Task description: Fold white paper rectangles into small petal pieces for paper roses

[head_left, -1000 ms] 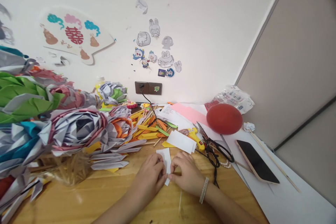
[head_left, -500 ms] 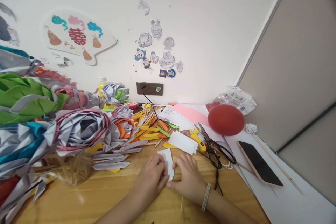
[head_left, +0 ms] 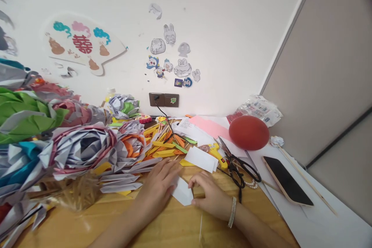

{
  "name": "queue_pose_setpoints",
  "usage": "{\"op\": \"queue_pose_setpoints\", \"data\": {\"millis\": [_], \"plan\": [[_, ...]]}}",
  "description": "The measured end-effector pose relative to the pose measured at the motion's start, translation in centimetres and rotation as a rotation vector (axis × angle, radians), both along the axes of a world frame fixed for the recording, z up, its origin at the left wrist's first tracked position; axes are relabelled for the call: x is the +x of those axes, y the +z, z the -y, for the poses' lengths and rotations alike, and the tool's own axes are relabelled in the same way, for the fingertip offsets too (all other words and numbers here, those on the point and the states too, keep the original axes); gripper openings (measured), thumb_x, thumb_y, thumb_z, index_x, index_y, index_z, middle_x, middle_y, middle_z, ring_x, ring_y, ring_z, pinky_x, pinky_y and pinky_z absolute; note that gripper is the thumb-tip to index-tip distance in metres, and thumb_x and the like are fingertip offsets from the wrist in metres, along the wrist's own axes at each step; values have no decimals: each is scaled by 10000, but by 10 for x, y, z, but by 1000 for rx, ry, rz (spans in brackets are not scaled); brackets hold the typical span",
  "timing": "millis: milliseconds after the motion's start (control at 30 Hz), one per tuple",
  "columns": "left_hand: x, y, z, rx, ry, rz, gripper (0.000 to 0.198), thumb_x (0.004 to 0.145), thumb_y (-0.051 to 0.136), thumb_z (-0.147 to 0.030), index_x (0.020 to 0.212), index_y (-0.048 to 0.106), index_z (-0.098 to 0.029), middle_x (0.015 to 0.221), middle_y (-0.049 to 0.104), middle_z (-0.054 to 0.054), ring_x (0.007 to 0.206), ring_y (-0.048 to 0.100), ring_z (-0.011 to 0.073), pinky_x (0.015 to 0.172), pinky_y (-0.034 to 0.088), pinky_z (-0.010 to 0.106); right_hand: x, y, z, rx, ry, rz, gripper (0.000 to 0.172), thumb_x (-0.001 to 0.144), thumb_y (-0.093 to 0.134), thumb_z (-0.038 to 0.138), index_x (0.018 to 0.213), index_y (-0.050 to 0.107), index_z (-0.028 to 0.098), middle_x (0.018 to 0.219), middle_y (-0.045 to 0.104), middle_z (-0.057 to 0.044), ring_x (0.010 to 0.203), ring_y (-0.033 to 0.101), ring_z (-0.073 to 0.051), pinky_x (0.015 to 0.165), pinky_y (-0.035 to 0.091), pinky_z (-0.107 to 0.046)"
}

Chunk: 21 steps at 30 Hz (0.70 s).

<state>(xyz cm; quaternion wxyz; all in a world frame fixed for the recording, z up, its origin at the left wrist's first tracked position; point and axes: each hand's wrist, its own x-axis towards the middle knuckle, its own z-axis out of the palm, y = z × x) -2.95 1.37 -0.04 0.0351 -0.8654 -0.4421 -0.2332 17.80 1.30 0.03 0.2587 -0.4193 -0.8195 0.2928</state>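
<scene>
A small piece of white folded paper (head_left: 183, 193), with a pointed lower end, lies on the wooden table between my two hands. My left hand (head_left: 158, 184) rests flat over its left side, fingers stretched forward and the thumb on the paper. At the right edge, my right hand (head_left: 207, 193) has its bent forefinger and thumb on the paper's corner; its other fingers are curled. A beaded bracelet circles my right wrist. Just beyond the hands are several white paper slips (head_left: 201, 159), stacked over a yellow one.
Black scissors (head_left: 236, 166) and a yellow glue gun (head_left: 217, 155) lie to the right, near a red balloon (head_left: 249, 132) and a phone (head_left: 287, 181). Large folded-paper flowers (head_left: 84, 147) crowd the left. Yellow and orange folded strips (head_left: 162, 145) pile up behind, below a wall socket (head_left: 164, 100).
My left hand has flattened out and shifted left over the paper. The paper has turned and shows a wider face. My right fingers stay at its right edge. The view has shifted slightly.
</scene>
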Motion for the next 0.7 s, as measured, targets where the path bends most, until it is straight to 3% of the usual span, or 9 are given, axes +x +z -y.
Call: {"op": "queue_pose_setpoints", "data": {"millis": [133,233,333,433,500,567,700], "plan": [[1,5,4,-100,26,6,324,732,466,-92,1000,598,-219,1040,628,72,1001,524,259,868,401,427,5,-1,-7,85,-67,-72,263,622,527,-7,789,529,197,848,540,-3,878,466,-179,782,360,-298],[3,7,7,-209,102,173,323,744,452,-130,1021,583,-232,1017,638,66,944,561,237,813,424,361,4,1,-5,202,-88,-65,238,639,538,3,786,539,190,846,532,-11,867,461,-178,772,360,-300],[9,5,10,-412,204,432,369,760,439,-208,1125,489,-210,794,638,29,708,581,190,638,439,275,-2,3,3,362,32,17,215,663,610,84,833,563,206,874,543,-8,848,454,-179,752,351,-305],[19,2,13,-544,221,640,330,744,455,-280,1053,492,-171,546,488,-53,519,477,150,506,368,225,-10,1,9,558,129,88,113,732,600,166,827,567,218,830,564,8,786,447,-166,713,334,-306],[24,0,14,-595,195,732,237,725,478,-316,905,524,-169,537,445,-62,509,442,133,489,339,212,-13,-1,9,658,142,97,14,785,557,199,775,560,208,769,567,14,743,443,-156,688,324,-305],[26,0,14,-664,161,794,189,721,481,-352,771,517,-173,563,454,-51,521,439,125,485,337,207,-13,-2,8,704,138,93,79,812,532,222,739,554,201,733,567,15,722,443,-151,670,317,-306],[18,8,11,-789,94,792,206,759,384,-318,721,528,-176,584,502,-29,538,476,136,500,375,221,-6,-1,3,683,151,96,97,812,529,217,722,562,203,731,577,18,716,448,-149,661,316,-307]]}}
